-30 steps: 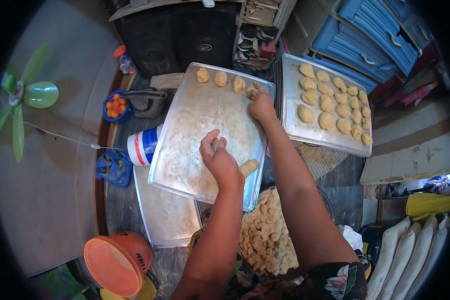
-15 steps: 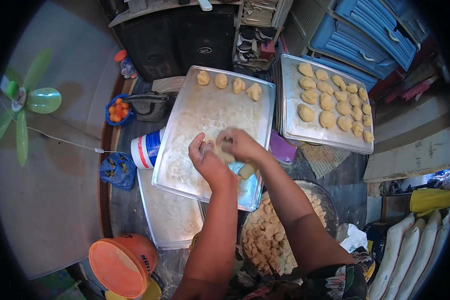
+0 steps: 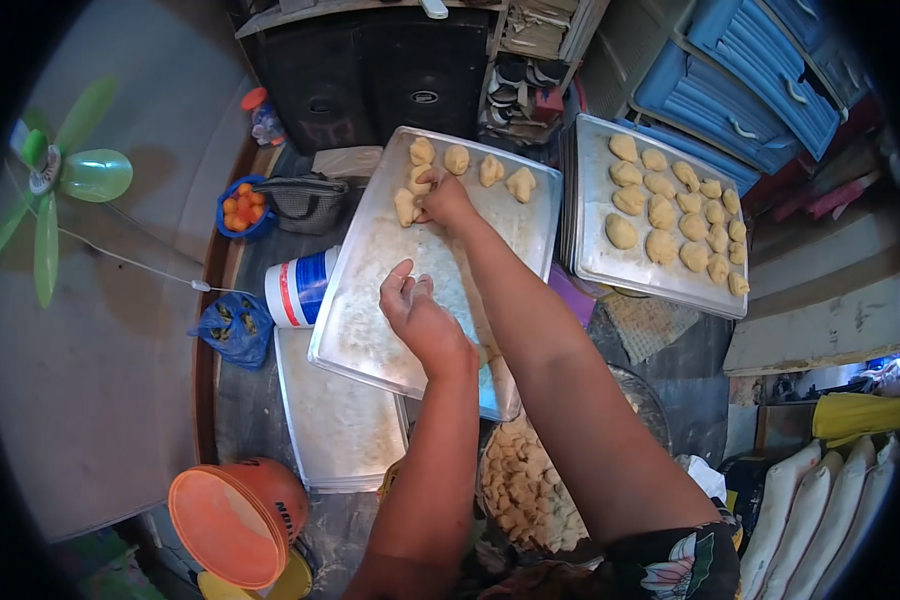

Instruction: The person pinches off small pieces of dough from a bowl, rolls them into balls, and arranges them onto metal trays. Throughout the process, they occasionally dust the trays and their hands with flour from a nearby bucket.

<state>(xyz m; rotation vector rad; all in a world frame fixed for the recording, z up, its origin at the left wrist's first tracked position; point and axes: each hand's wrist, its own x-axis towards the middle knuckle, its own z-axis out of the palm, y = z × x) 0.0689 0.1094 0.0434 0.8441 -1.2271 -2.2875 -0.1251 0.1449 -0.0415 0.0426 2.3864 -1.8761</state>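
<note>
Near the far left of a large metal baking tray (image 3: 370,345), my right hand (image 3: 444,200) has its fingers closed at a lump of dough (image 3: 407,207). Another dough lump (image 3: 420,180) touches those fingers. Behind them, a spaced row of dough lumps (image 3: 457,159) lies along the tray's far edge. Over the tray's middle, my left hand (image 3: 420,318) is raised with fingers loosely curled and apart, with nothing visible in it. A piece of dough (image 3: 488,352) shows partly beside my left wrist. Below my right forearm stands a wide basin with many cut dough pieces (image 3: 530,490).
At right, a second tray (image 3: 660,277) of dough lumps rests on stacked trays. A bare tray (image 3: 335,440) lies lower left, near an orange bucket (image 3: 240,520). A white-and-blue tub (image 3: 300,288) lies beside the main tray. Blue drawers (image 3: 720,100) stand behind.
My right hand has moved from beside my left hand to the tray's far left. Dough lumps now lie there, in front of the back row. My left hand has stayed nearly still.
</note>
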